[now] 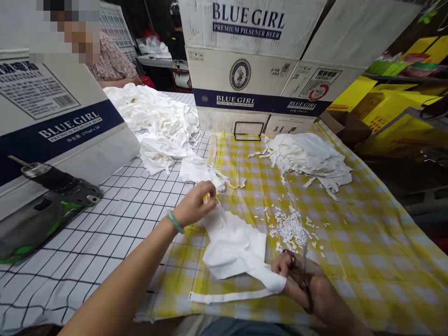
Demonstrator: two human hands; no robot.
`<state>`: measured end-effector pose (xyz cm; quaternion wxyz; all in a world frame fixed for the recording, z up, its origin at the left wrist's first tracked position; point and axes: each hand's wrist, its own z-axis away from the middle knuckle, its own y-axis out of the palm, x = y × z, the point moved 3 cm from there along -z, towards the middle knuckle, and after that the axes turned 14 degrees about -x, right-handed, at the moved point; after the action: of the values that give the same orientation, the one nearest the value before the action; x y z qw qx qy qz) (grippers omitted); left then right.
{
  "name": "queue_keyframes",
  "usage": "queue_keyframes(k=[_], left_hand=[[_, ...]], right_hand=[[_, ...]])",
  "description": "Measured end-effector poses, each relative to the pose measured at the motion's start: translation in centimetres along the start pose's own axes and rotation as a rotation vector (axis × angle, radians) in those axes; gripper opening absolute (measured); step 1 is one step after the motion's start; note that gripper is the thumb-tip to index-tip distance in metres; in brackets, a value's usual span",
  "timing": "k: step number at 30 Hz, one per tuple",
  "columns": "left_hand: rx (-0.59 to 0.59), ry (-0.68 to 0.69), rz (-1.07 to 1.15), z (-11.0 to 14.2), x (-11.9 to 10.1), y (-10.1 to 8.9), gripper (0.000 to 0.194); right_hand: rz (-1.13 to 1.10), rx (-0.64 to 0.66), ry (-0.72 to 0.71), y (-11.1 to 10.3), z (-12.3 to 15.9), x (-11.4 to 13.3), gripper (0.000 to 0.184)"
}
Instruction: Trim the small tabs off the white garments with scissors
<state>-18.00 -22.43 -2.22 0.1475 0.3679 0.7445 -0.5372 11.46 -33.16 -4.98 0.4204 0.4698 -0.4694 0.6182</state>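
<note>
White cloth (pixel 236 245), btwn L grip (pixel 196 201) & R grip (pixel 317 285)

The fabric piece (pixel 238 242) was plain white, as were the scraps (pixel 291 229). The checked cloth (pixel 367 238) was yellow and white, the gridded cloth (pixel 122 219) black on white. The bracelet (pixel 174 221) was pale green, the tall carton (pixel 217 72) white with a navy band.

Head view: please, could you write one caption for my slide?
Left hand and right hand hold a white cloth piece, scissors in the right, near white snippets.
</note>
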Motion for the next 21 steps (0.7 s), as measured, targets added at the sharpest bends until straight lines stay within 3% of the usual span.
queue_keyframes(k=[3, 6, 9, 11, 13, 16, 18, 21], left_hand=[[-0.160, -0.157, 0.129, 2.5, -0.9, -3.0, 0.009], [-0.301, -0.378, 0.494, 4.4, -2.6, -4.6, 0.012], [-0.357, -0.551, 0.845, 5.7, -4.5, -5.9, 0.012], [-0.385, -0.629, 0.949, 6.8, -5.3, -6.9, 0.010], [-0.453, -0.697, 0.995, 8.2, -5.3, -7.9, 0.008], [-0.504, -0.805, 1.026, 10.7, -4.5, -8.1, 0.008], [-0.472, -0.883, 1.069, 12.0, -3.9, -7.3, 0.009], [-0.451, -0.938, 1.174, 12.8, -3.8, -6.4, 0.008]], right_hand=[[0.093, -0.057, -0.106, 1.7, -2.1, 1.2, 0.017], [0.033, -0.177, -0.263, 5.6, -4.6, 3.1, 0.025], [-0.060, -0.098, -0.316, 10.4, -7.3, 4.2, 0.033], [-0.068, -0.015, -0.281, 12.5, -8.9, 4.1, 0.025], [-0.118, 0.011, -0.223, 13.0, -10.3, 3.7, 0.016], [-0.252, 0.003, -0.146, 12.3, -11.1, 3.4, 0.022], [-0.306, 0.065, -0.126, 12.4, -10.6, 3.4, 0.026], [-0.298, 0.231, -0.102, 14.8, -8.4, 3.2, 0.046]])
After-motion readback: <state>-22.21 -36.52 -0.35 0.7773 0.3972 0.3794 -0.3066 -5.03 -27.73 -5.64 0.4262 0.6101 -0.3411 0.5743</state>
